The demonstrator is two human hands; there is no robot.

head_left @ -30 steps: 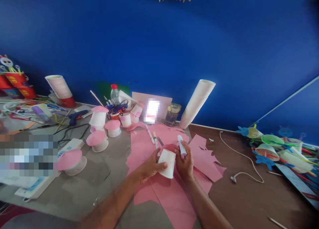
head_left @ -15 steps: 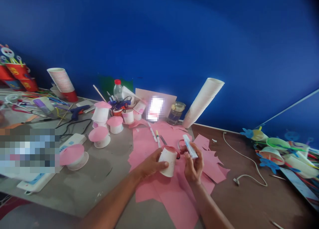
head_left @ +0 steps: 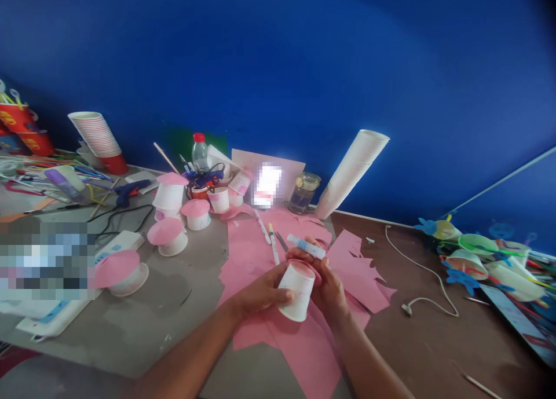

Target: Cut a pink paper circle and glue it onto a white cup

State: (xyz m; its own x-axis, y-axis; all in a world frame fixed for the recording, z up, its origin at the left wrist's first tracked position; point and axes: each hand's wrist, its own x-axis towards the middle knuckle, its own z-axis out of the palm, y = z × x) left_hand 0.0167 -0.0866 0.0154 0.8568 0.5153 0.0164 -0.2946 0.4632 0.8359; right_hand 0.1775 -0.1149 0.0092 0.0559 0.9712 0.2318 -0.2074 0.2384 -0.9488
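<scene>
The blue panel (head_left: 278,69) spans your far side from 10 to 2 o'clock, reckoned from the white cup (head_left: 296,295) between your hands. Below it lies the table (head_left: 186,335), with pink paper (head_left: 304,352) spread beneath you. A tall cup stack (head_left: 354,173) leans at 1 o'clock. Your left hand (head_left: 266,292) wraps that tilted white cup, thumb across its near wall. Your right hand (head_left: 328,283) sits at 2 o'clock, fingers curled around a white tube; you can't tell how far its hidden fingertips close. Pink-topped cups (head_left: 166,233) stand near 10 o'clock. A pink piece (head_left: 317,271) shows between cup and right hand. The white tube (head_left: 306,246) lies across your right fingers; a marker (head_left: 273,245) rests at 11.
</scene>
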